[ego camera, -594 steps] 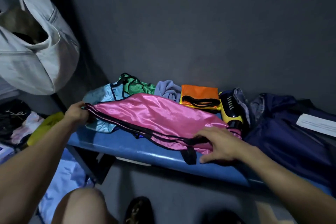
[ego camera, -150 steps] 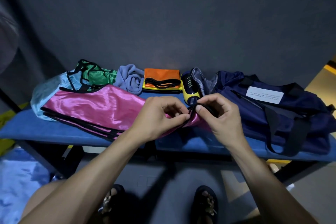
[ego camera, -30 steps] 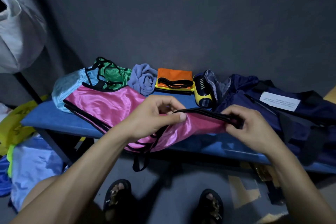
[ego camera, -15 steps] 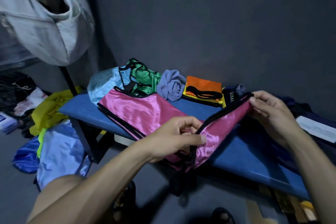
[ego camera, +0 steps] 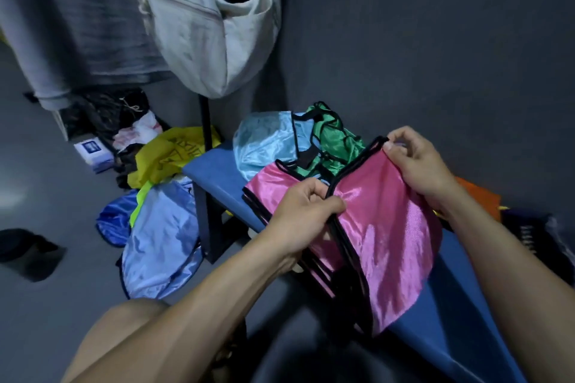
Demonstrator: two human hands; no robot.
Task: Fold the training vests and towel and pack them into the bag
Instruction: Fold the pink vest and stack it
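A beige bag point(ego camera: 214, 31) hangs above floor clutter.

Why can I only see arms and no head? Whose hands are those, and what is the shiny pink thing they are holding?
The camera sits on a person's head and looks down, so you see only their arms and hands, as if through their eyes. There is no machine here.

The left hand and the right hand each pinch the black-trimmed edge of a shiny pink training vest, lifting one part of it up off a blue bench to fold it.

Behind it on the bench lie a light blue vest and a green vest, both still crumpled. An orange folded vest peeks out behind the right wrist.

On the floor lie more shiny cloths, blue and yellow. A pale cloth bag hangs above.
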